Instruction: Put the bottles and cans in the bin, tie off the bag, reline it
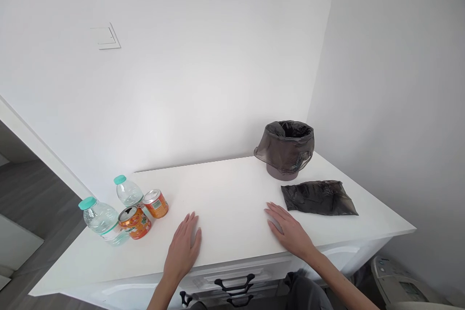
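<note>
Left hand (182, 247) and right hand (289, 231) lie palm down on the white counter (232, 213), thumbs apart from outstretched fingers. Just beyond the right one, at right of the frame, sits a flat, crinkled black plastic bag (319, 197). Behind it stands a round waste bin (282, 173), its rim draped with a thin, translucent black liner (285, 150); its contents are too dark to tell. At lower left cluster two orange metal soda cans (136, 226) and two clear plastic bottles (103, 219) with teal screw caps.
</note>
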{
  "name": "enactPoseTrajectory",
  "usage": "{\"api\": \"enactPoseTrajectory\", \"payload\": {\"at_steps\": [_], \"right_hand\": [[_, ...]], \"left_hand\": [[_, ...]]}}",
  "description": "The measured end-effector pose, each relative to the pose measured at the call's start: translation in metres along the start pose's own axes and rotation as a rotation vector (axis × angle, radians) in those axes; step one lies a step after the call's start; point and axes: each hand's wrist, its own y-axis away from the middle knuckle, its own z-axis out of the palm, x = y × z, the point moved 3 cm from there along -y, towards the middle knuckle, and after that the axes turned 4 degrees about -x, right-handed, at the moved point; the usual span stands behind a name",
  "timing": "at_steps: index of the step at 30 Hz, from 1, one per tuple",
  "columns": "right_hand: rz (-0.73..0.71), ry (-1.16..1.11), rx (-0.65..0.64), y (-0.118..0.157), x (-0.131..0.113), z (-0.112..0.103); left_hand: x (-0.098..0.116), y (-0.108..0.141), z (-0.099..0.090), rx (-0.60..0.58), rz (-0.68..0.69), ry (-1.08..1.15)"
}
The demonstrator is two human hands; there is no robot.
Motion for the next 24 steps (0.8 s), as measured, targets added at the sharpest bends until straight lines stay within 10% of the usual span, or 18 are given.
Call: {"api": "enactPoseTrajectory", "payload": {"at_steps": [24], "right_hand": [[0.001, 0.019, 0.026, 0.0004, -0.0072, -0.0047]], "left_hand": [[0.0016, 0.0008, -0.0011, 0.021, -0.029, -0.009]]}}
